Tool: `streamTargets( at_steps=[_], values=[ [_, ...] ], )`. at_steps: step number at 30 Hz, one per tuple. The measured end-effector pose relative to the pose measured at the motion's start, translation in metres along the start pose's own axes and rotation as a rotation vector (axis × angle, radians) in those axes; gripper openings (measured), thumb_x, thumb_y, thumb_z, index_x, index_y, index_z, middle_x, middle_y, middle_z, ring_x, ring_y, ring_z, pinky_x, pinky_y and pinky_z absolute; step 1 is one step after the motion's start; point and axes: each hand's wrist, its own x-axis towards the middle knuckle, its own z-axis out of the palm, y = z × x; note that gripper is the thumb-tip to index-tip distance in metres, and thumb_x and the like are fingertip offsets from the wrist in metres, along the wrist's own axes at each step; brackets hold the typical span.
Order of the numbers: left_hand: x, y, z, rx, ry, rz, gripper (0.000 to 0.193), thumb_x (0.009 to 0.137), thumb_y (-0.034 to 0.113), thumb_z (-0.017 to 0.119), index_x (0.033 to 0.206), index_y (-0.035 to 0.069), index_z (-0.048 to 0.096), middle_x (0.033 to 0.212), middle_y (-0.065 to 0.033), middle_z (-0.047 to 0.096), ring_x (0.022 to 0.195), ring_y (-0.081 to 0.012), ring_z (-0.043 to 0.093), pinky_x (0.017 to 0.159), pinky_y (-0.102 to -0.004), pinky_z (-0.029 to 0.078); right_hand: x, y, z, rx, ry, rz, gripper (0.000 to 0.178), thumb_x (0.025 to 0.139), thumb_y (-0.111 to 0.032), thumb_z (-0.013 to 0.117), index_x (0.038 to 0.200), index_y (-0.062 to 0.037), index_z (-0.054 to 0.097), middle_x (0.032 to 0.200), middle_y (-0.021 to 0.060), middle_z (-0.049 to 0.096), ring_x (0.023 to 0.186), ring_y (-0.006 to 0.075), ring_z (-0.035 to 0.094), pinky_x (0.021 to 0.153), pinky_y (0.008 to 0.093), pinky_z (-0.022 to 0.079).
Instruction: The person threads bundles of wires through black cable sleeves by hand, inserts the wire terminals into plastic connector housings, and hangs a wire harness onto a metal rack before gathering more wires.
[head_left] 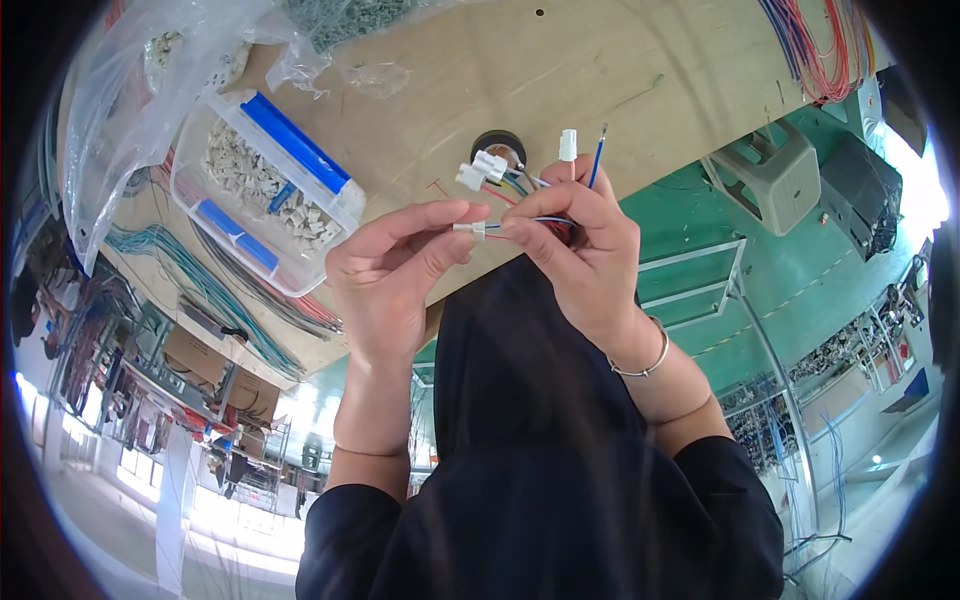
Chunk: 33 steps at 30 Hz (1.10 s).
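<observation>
Between the thumb and fingers of my left hand (395, 265) is a small white connector (468, 231). My right hand (575, 240) pinches thin wires (530, 222), blue and red among them, right beside that connector; their ends appear to meet it, but I cannot tell how deep they sit. More white connectors (483, 170) on coloured wires stick out beyond my right fingers. Another white connector (568, 145) stands up above that hand, next to a blue wire (598, 155) with a bare tip. A dark round object (497, 141) lies behind them on the table.
At left, a clear plastic box (185, 190) with blue strips holds many small white connectors. Clear plastic bags (190, 60) lie beyond it on the wooden table (440, 85). Wire bundles lie at left (190, 260) and far right (815, 50). A beige stool (770, 170) stands on the green floor.
</observation>
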Motion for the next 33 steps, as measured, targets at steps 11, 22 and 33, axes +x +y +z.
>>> streamTargets(
  at_steps=[11, 22, 33],
  values=[
    [-0.005, -0.012, 0.01, 0.026, 0.116, 0.129, 0.019, 0.072, -0.006, 0.058, 0.091, -0.005, 0.056, 0.089, -0.0169, 0.059, 0.072, -0.0157, 0.056, 0.062, -0.0225, 0.045, -0.001, 0.003, 0.002, -0.037, 0.064, -0.079, 0.011, 0.079, -0.01, 0.056, 0.077, -0.0006, 0.051, 0.082, 0.0042, 0.039, 0.068, 0.0106, 0.036, 0.055, 0.0201, 0.032],
    [-0.003, -0.012, 0.03, 0.261, 0.135, 0.146, 0.022, 0.079, -0.003, 0.048, 0.101, -0.001, 0.054, 0.082, -0.0058, 0.054, 0.068, -0.0071, 0.049, 0.054, -0.0181, 0.043, -0.006, 0.007, -0.006, 0.124, -0.115, -0.017, 0.023, 0.087, -0.024, 0.042, 0.08, -0.0023, 0.042, 0.084, 0.0044, 0.037, 0.06, 0.0062, 0.033, 0.051, 0.0181, 0.031],
    [0.005, -0.015, 0.031, 0.127, 0.119, 0.06, 0.025, 0.077, -0.003, 0.051, 0.102, -0.002, 0.05, 0.08, -0.0059, 0.054, 0.068, -0.007, 0.049, 0.056, -0.0179, 0.041, -0.003, 0.012, -0.012, 0.427, -0.2, 0.042, 0.012, 0.079, -0.007, 0.052, 0.082, -0.0042, 0.041, 0.082, 0.002, 0.038, 0.062, 0.0062, 0.035, 0.053, 0.02, 0.031]
  ],
)
